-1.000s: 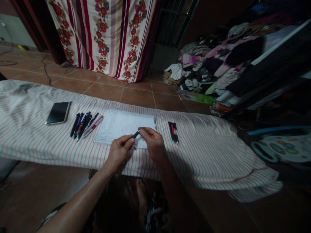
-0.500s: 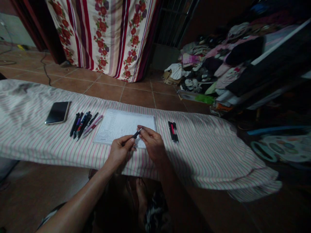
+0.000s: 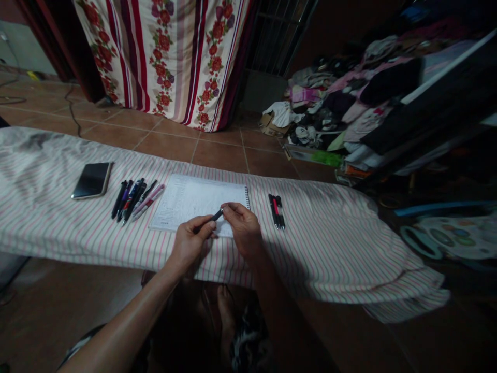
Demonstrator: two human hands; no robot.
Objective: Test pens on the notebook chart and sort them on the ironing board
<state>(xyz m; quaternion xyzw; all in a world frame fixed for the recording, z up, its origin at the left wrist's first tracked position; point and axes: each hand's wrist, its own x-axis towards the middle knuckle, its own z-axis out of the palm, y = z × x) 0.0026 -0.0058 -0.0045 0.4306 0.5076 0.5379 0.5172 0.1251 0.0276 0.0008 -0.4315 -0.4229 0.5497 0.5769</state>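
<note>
A black pen slants up to the right above the lower part of a spiral-bound notebook. My left hand is closed around its lower end, thumb along the barrel. At the pen's upper end, the fingertips of my right hand pinch the tip and hide most of it. To the left lies a bunch of several pens, dark ones and a pink one. Right of the notebook, a small group of pens, black and one with red, lies side by side.
A dark-screened phone rests at the left on the striped cloth over the table. Beyond it are a tiled floor and a flowered curtain. Clothes are heaped at the back right.
My right fingers have closed over the pen's tip, where the metal point showed before. The left hand keeps its hold almost unmoved.
</note>
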